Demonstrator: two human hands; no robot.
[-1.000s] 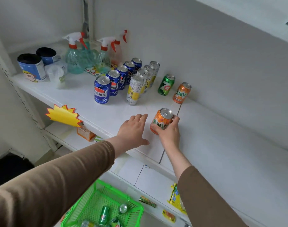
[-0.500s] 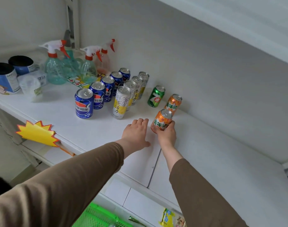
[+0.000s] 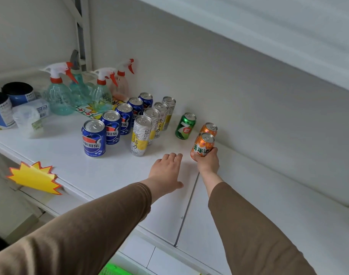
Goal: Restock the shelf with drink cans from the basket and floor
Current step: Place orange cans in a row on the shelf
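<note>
The right hand (image 3: 207,163) grips an orange can (image 3: 203,146) round its lower half, fingers and thumb curled about the base, so the can stands at the hand's twelve o'clock, upright with a slight lean, low over the white shelf (image 3: 258,195); whether its base touches the board cannot be told. Directly behind it, again at twelve o'clock and just beside it, stands a second orange can (image 3: 208,129) close to the back wall. A green can (image 3: 185,126) stands at about ten o'clock from the held can, near but apart. The left hand (image 3: 166,171) lies flat, palm down on the shelf at nine o'clock of the right hand, fingers straight and close together, thumb spread, holding nothing. Both forearms reach forward in brown sleeves of soft matte cloth. The cans are smooth glossy metal cylinders with silver pull-tab lids. At ten o'clock of the left hand run two rows going back: squat blue cans (image 3: 94,138) on the left and taller slim white-and-yellow cans (image 3: 141,135) on the right. Farther left, translucent plastic spray bottles (image 3: 59,96) with white and red triggers stand by two round blue tubs (image 3: 0,110). A yellow starburst tag (image 3: 33,177) with a jagged red edge hangs at the shelf's front lip. A sliver of the green basket (image 3: 112,270) shows at six o'clock.
</note>
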